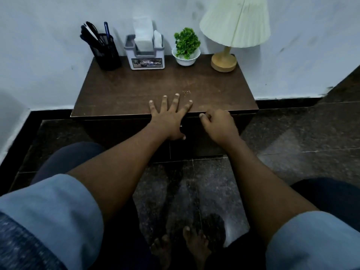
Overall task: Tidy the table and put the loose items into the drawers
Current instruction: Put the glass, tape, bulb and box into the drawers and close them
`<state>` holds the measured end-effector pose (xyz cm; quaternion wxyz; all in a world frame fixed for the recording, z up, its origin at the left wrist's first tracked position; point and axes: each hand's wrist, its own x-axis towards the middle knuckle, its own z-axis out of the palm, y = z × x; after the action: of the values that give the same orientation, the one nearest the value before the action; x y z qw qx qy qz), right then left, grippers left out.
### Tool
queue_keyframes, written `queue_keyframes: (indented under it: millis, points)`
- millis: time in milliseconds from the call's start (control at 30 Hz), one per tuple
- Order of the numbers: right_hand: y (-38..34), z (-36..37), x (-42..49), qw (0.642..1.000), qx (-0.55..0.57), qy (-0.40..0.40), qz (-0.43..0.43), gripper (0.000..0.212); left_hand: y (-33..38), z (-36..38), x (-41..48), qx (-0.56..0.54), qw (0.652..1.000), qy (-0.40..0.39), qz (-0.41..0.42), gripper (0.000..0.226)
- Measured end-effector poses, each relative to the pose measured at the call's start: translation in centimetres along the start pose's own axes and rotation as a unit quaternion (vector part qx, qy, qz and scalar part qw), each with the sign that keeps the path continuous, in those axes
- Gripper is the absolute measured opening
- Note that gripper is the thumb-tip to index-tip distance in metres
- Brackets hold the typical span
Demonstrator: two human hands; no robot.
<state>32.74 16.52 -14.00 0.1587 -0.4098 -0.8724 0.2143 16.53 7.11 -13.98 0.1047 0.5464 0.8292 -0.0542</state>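
A dark brown wooden table (pixel 136 88) with drawers stands against the wall. My left hand (pixel 169 115) lies flat on its front edge, fingers spread straight on the top and the thumb hanging over the drawer front (pixel 116 131). My right hand (pixel 220 125) is at the front edge just right of it, fingers curled under, and nothing shows in it. The drawer front looks closed. No loose items lie on the table top.
Along the back of the table stand a black mesh pen holder (pixel 106 53), a grey tissue holder (pixel 145 53), a small green plant in a white bowl (pixel 186 49) and a lamp (pixel 224 62) with a pleated shade. My knees and bare feet are on the dark floor below.
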Motion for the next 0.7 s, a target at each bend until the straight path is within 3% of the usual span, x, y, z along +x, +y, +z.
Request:
queue_keyframes:
  millis: [200,400,533,700]
  points:
    - [-3.9,2.0,0.7,0.987,-0.084,0.046,-0.131,0.016,-3.8,0.4,-0.5,-0.021,0.998,0.011,-0.062,0.128]
    - [-5.2,3.6,1.6,0.989,-0.100,-0.008,-0.107,0.079,-6.1,0.8,-0.9,-0.030,0.995,0.073,-0.065,0.114]
    - [-5.6,5.5,1.9,0.981,-0.144,-0.055,-0.115,0.096,-7.2,1.5,-0.5,-0.026,0.993,0.099,-0.056,0.119]
    - [-5.6,6.8,2.0,0.976,-0.188,-0.013,-0.113,0.101,-7.4,2.0,-0.2,-0.025,0.992,0.111,-0.052,0.130]
